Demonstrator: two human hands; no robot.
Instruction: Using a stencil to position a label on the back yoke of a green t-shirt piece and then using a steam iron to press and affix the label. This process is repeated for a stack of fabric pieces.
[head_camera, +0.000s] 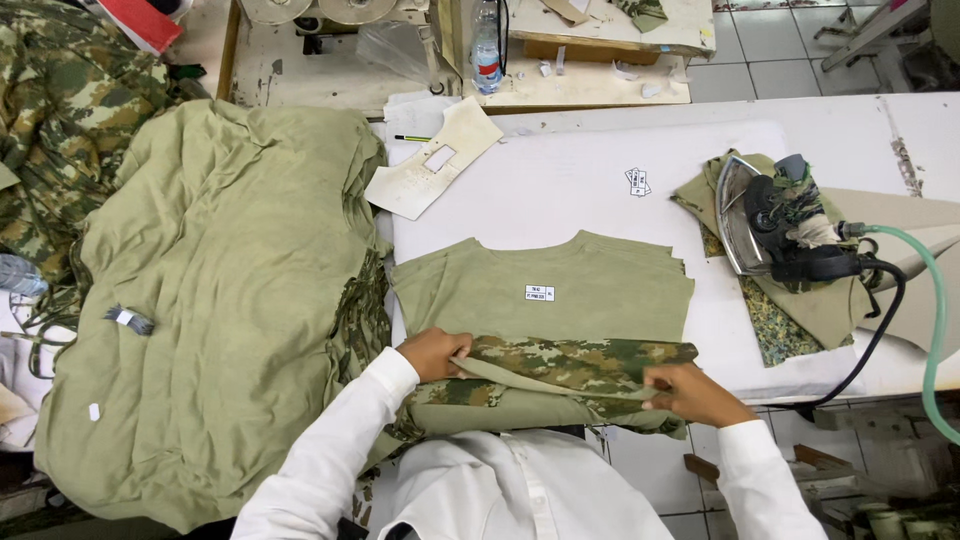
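An olive green fabric piece (545, 285) with a small white label (539, 293) lies flat on the white padded ironing table (560, 180). Its near edge is folded back, showing a camouflage print layer (570, 362). My left hand (432, 354) pinches the folded edge at its left end. My right hand (690, 393) grips the same fold at its right end. Both arms wear white sleeves.
A big heap of olive fabric (220, 290) fills the left side, with camouflage cloth (60, 110) behind it. A steam iron (775, 225) with hoses rests on cloth at the right. A cardboard template (432, 160), small tags (638, 181) and a water bottle (487, 50) lie further back.
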